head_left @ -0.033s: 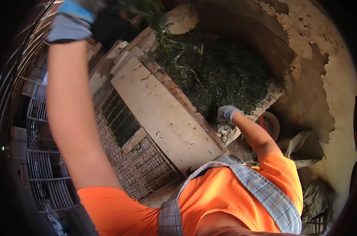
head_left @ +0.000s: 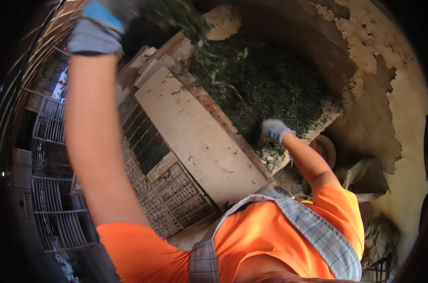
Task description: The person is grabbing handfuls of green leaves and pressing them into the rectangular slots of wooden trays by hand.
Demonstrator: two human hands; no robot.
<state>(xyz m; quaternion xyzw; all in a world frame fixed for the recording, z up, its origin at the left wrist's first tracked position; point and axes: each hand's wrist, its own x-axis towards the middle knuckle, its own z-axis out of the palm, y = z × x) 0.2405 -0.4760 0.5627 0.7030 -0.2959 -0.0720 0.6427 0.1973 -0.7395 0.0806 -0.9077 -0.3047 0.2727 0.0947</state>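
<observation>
A large heap of thin, dark green leaves (head_left: 280,85) lies in a wide, rough-walled basin (head_left: 299,28). My left hand (head_left: 98,30), in a grey and blue work glove, is raised at the upper left edge; its fingers are smeared by motion and partly out of view. Beside it, a blurred spray of green leaves (head_left: 188,23) hangs above the heap's far end. At the heap's near edge is my right hand (head_left: 274,131), gloved in pale grey, with its fingers curled. Whatever it may grip is hidden against the leaves.
A pale flat board (head_left: 200,141) with scattered leaf bits runs along the basin's brick edge (head_left: 214,108). Left of it sits a woven slatted panel (head_left: 171,188). Metal racks (head_left: 58,198) stand at far left. A round rim (head_left: 325,151) and sacking (head_left: 379,240) are at right.
My left hand and forearm have shifted slightly to the right, and the blurred leaves near it have moved. My right hand has risen a little at the heap's edge.
</observation>
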